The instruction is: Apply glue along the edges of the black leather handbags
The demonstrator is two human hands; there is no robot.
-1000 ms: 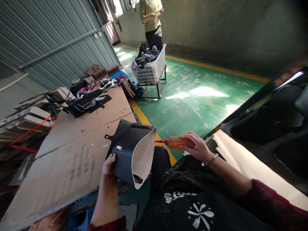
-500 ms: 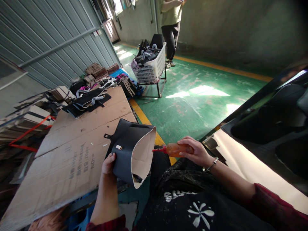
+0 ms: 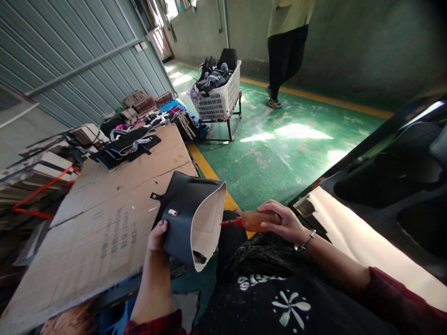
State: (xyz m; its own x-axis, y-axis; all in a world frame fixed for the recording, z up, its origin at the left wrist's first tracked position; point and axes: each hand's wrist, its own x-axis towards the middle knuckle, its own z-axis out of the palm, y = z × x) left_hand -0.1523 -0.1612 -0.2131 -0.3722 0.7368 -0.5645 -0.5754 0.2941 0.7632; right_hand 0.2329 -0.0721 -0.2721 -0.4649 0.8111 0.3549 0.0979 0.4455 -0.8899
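Note:
A black leather bag piece (image 3: 179, 232) with a pale lining is gripped at its left side by my left hand (image 3: 158, 237); its open side faces right, and a small metal clasp shows on its front. My right hand (image 3: 284, 221) is wrapped round an amber squeeze bottle (image 3: 256, 220) with a red nozzle. The nozzle tip points left, at the right edge of the bag piece's opening; whether it touches cannot be made out.
Left lies a cardboard-covered table (image 3: 104, 223) with black bag pieces (image 3: 127, 146) at its far end. Beyond stands a white basket (image 3: 221, 100) of black items on a metal frame. A person (image 3: 286, 51) is on the green floor. A pale sheet (image 3: 370, 246) lies at right.
The person in the background has moved right and closer. The bottle's nozzle has dipped slightly; my left hand and the bag piece have hardly moved.

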